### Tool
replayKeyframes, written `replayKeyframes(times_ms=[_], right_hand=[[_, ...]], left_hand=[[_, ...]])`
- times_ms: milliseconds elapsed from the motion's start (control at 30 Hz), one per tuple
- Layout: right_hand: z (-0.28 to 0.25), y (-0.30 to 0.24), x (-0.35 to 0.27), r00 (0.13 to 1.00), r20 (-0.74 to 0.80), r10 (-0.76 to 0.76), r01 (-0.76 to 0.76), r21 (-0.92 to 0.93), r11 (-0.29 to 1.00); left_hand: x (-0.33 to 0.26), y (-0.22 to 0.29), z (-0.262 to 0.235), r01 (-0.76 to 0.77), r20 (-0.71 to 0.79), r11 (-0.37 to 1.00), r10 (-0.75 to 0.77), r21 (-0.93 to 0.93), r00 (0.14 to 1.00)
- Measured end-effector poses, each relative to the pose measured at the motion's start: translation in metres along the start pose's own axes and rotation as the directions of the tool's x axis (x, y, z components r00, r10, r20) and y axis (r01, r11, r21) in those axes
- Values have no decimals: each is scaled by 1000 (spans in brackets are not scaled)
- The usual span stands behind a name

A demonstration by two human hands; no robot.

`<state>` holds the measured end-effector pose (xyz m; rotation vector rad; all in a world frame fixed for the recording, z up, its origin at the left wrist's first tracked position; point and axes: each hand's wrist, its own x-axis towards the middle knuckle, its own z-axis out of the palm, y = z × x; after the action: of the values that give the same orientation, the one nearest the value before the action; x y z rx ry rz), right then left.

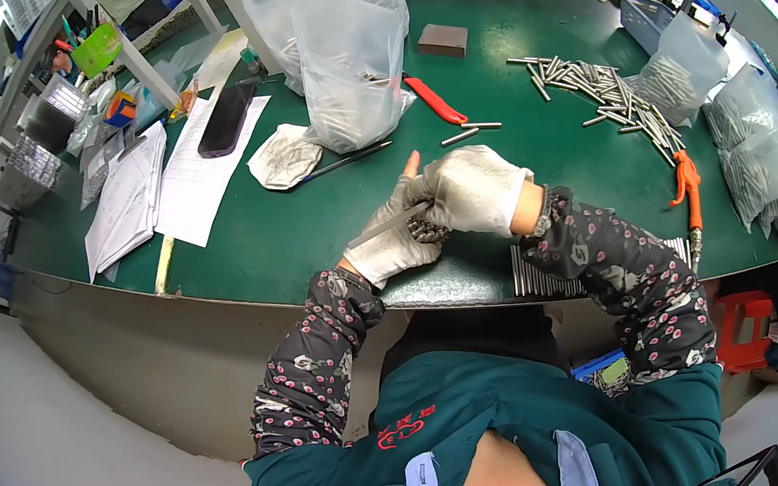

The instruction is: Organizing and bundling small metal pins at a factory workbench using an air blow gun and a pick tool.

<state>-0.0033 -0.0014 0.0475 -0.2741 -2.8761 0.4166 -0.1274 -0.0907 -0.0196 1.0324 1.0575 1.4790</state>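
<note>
My left hand [398,238], in a white glove with a bare thumb tip, is closed round a cluster of metal pins [427,230] whose ends show beside the palm. Across that palm lies a thin grey metal rod [389,226]. My right hand [479,187], gloved too, pinches the rod's upper end; its fingertips are partly hidden. Just beyond the hands, two loose metal pins [461,137] lie near a red-handled tool [435,100]. A row of pins [540,276] sits at the table's front edge, under my right forearm.
Loose pins [608,94] are heaped at the right, by an orange air gun [687,183]. Bags of pins [349,78] stand at the back, and more bags [764,142] lie far right. Papers [186,198], a phone [227,119] and a white cloth [284,157] lie left.
</note>
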Motion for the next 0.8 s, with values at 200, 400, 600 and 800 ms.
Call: replayKeyframes(times_ms=[200,400,600,800], right_hand=[[8,4,12,979,79,-186,200,-237,951],[4,-1,9,966,87,-242,257,-305,917],[0,-8,4,981,93,-169,191,-344,920],[-22,-2,-4,997,1,-72,72,-60,996]], left_hand=[[4,-8,-12,387,207,655,-337,-649,918],[-8,-3,-1,198,177,926,-147,-322,973],[-12,4,-3,109,158,990,-122,85,980],[-11,-2,-18,26,199,904,-122,427,972]])
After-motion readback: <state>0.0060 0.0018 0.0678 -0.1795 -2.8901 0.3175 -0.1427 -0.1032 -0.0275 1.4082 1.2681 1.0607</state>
